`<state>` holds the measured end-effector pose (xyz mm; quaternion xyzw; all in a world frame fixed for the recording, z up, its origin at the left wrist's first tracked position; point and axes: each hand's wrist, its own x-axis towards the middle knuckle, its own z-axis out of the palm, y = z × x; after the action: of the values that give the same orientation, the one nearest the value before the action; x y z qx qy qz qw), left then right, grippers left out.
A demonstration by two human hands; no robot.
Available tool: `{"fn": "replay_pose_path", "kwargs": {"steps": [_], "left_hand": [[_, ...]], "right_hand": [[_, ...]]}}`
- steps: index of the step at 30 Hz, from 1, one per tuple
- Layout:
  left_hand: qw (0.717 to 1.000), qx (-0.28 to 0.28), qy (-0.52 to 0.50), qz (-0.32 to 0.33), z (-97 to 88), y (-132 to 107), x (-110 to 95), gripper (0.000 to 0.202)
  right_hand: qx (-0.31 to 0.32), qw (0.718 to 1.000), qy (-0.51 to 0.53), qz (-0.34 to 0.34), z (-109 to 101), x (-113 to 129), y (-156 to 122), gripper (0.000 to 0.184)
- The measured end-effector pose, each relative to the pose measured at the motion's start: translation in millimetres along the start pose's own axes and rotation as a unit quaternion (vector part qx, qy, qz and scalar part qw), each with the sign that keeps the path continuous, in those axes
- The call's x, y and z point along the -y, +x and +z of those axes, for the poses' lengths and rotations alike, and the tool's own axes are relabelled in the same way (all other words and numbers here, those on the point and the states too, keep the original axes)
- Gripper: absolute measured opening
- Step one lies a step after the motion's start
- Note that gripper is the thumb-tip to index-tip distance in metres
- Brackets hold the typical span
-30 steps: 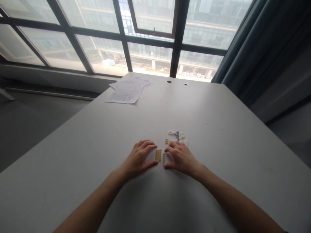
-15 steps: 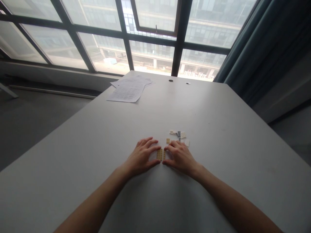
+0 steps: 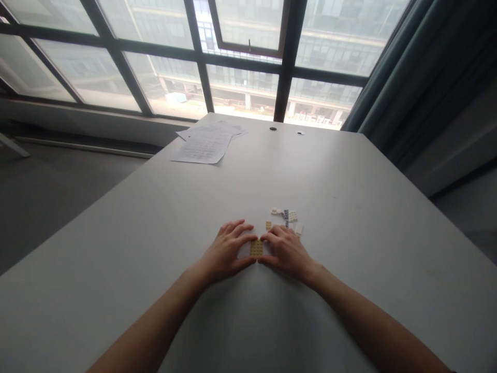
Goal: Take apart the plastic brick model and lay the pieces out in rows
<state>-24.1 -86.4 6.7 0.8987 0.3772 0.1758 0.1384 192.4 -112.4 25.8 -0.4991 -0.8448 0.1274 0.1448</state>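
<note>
Two tan studded building-brick plates lie on the white table between my hands, edge against edge. The wider tan plate [image 3: 254, 248] is held by my left hand [image 3: 227, 247], thumb at its near end and index finger at its far end. In the same kind of grip, my right hand [image 3: 288, 250] has the narrow tan plate [image 3: 261, 249] pressed along the wider one's right side. Whether the two are joined or only touching I cannot tell. A small tan plate [image 3: 268, 225] lies just beyond my right fingers.
Past my right hand lie several loose bricks: a white studded plate [image 3: 293, 216], a grey piece [image 3: 286, 213], a small white piece [image 3: 275, 211] and a smooth white piece [image 3: 298, 229]. Printed papers [image 3: 205, 145] rest at the far left of the table [image 3: 135, 233]. Windows stand behind.
My right hand has moved slightly left with the narrow tan plate, and the gap between the two plates has closed. My left hand has hardly moved.
</note>
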Motion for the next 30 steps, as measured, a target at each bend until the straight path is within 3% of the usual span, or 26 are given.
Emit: {"fn": "replay_pose_path", "kwargs": {"steps": [7,12,17,20,30], "left_hand": [[1.0,0.005,0.009,0.004,3.2,-0.4,4.0,0.049],[1.0,0.005,-0.009,-0.013,-0.7,1.8,4.6,0.06],[0.998,-0.038,-0.011,-0.053,-2.0,26.3,0.3,0.042],[0.998,-0.032,0.006,-0.058,3.2,47.8,-4.6,0.037],[0.999,-0.041,0.02,0.0,23.2,85.8,-13.9,0.014]], "right_hand": [[-0.013,1.0,0.018,0.002,2.3,-1.3,0.2,0.045],[-0.066,0.997,0.038,0.023,-8.3,-10.3,-8.1,0.048],[-0.117,0.99,0.031,0.073,-22.6,-28.5,-26.1,0.037],[-0.131,0.987,0.023,0.093,-26.6,-38.1,-39.7,0.031],[-0.158,0.978,0.037,0.135,-20.2,-59.0,-68.0,0.021]]}}
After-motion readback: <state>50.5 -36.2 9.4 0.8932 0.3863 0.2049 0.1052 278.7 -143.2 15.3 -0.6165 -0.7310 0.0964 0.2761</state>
